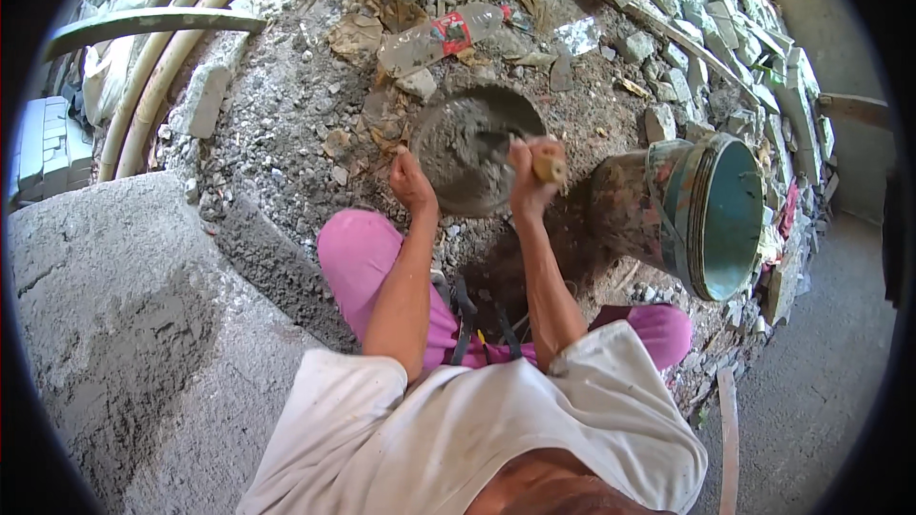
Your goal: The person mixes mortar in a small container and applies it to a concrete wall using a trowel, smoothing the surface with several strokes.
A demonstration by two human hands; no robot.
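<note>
A round dark basin [518,106] sits on the rubble ground in front of me, between and beyond my knees. Wet grey mortar [456,138] fills much of it. My left hand [413,183] is closed on the basin's near left rim. On the right side, my right hand [530,181] grips the wooden handle of a trowel [551,170], slightly blurred. The trowel's dark blade reaches into the mortar and is partly hidden by my hand.
Right of the basin is a dirty bucket [625,205], its blue-green mouth facing right. A plastic bottle [410,50] lies beyond the basin. Curved pipes [162,67] run at the far left. A concrete slab [105,229] with damp mortar lies left; broken rubble [720,29] is piled at far right.
</note>
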